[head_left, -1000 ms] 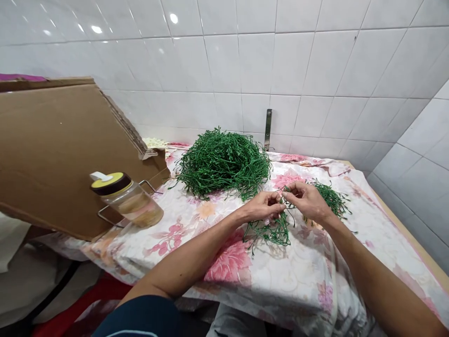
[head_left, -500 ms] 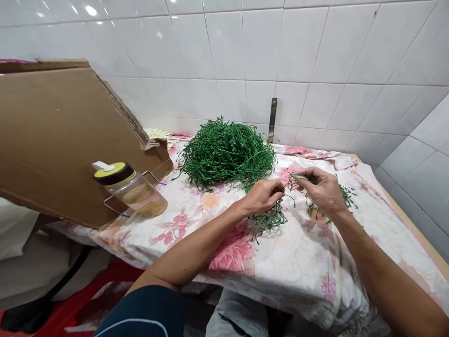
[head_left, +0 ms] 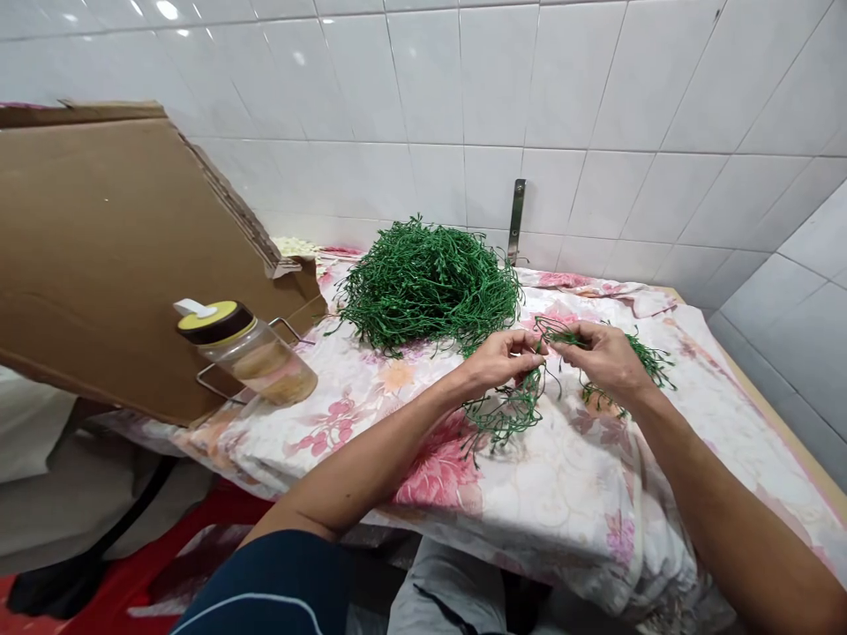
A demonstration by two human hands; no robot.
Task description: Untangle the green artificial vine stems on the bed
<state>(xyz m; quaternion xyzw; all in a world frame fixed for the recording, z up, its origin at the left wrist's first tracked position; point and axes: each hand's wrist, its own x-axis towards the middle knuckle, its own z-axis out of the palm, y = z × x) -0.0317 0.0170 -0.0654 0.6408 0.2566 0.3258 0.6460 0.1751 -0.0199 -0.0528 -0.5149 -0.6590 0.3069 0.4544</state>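
Observation:
My left hand (head_left: pixel 503 360) is closed in a pinch on thin green stems, with its thumb and forefinger pressed together. Close beside it, my right hand (head_left: pixel 599 357) pinches a small bundle of green stems (head_left: pixel 556 332) that pokes out toward the left. Below my left hand lies a loose tangle of green stems (head_left: pixel 506 414). Another small heap of stems (head_left: pixel 652 360) shows behind and to the right of my right hand, partly covered by it. A large pile of green artificial stems (head_left: pixel 430 282) sits farther back on the flowered tablecloth (head_left: pixel 556 494).
A clear bottle (head_left: pixel 271 362) with a yellow and black lid leans to the left on the table, near a metal wire handle. Behind it stands a large cardboard box (head_left: pixel 99 256). A metal bracket (head_left: pixel 517 220) is fixed to the white tiled wall (head_left: pixel 423 79) at the back.
My hands have come closer together. The stems in my right hand now show as a fuller bundle pointing left. The large pile has stayed in place.

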